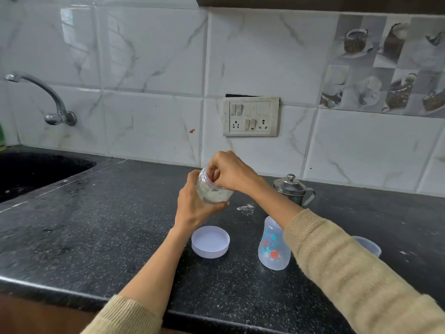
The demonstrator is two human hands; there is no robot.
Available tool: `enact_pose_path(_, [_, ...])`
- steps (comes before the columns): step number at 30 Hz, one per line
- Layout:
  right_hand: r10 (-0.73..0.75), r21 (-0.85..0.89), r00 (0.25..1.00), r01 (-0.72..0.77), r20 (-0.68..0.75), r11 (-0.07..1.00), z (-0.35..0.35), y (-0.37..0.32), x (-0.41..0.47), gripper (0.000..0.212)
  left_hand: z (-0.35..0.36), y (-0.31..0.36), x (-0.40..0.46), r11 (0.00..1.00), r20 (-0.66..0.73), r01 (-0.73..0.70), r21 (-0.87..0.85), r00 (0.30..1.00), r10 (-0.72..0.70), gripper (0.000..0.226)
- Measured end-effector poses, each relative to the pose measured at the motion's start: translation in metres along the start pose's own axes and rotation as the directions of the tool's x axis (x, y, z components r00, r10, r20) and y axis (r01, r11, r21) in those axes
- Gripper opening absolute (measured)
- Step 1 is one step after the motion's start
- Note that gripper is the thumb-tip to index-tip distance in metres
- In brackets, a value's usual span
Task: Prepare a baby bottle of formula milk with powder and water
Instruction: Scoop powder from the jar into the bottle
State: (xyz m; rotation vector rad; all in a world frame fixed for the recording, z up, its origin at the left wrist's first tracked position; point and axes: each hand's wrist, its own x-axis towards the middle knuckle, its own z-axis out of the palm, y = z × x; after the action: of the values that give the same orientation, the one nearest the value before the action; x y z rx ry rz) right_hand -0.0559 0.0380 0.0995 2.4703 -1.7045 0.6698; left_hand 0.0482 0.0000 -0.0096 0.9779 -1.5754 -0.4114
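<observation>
My left hand [195, 206] grips a clear plastic jar [212, 191] of white powder, tilted and lifted above the black counter. My right hand [227, 171] reaches into the jar's mouth with curled fingers, pinching something small and reddish that is mostly hidden. The jar's white lid [210, 241] lies upside down on the counter below. An open baby bottle [273, 245] with blue and orange prints stands upright to the right, partly behind my right forearm.
A steel lidded pot [292, 189] stands at the back right. A clear cap [368, 245] peeks out behind my right sleeve. Spilled powder [245, 207] dots the black counter [96, 237]. A sink [36, 172] and tap [48, 100] are at left.
</observation>
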Motion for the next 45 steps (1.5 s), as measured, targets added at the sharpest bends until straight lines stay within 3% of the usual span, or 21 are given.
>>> enact_pose_path(10, [0.22, 0.286, 0.97, -0.242, 0.108, 0.927, -0.01, 0.018, 0.01, 0.013, 0.0, -0.004, 0.0, 0.999, 0.025, 0.017, 0.04, 1.0, -0.018, 0.088])
enact_pose_path(14, [0.376, 0.464, 0.917, -0.394, 0.135, 0.794, -0.018, 0.026, 0.011, 0.016, 0.001, -0.003, -0.001, 0.998, 0.043, 0.027, 0.055, 0.999, -0.03, 0.089])
enact_pose_path(21, [0.526, 0.62, 0.833, -0.506, 0.172, 0.599, -0.03, 0.042, 0.007, 0.013, 0.002, -0.002, -0.002, 0.996, 0.034, 0.061, 0.06, 0.997, -0.063, 0.087])
enact_pose_path(38, [0.551, 0.832, 0.732, -0.543, 0.4, 0.117, -0.021, 0.084, -0.005, 0.009, 0.011, -0.003, -0.004, 0.984, 0.095, 0.154, 0.094, 0.982, -0.163, 0.09])
enact_pose_path(45, [0.544, 0.868, 0.732, -0.496, 0.41, 0.013, -0.023, 0.099, -0.009, 0.007, 0.017, -0.008, -0.001, 0.974, 0.141, 0.204, 0.097, 0.966, -0.216, 0.088])
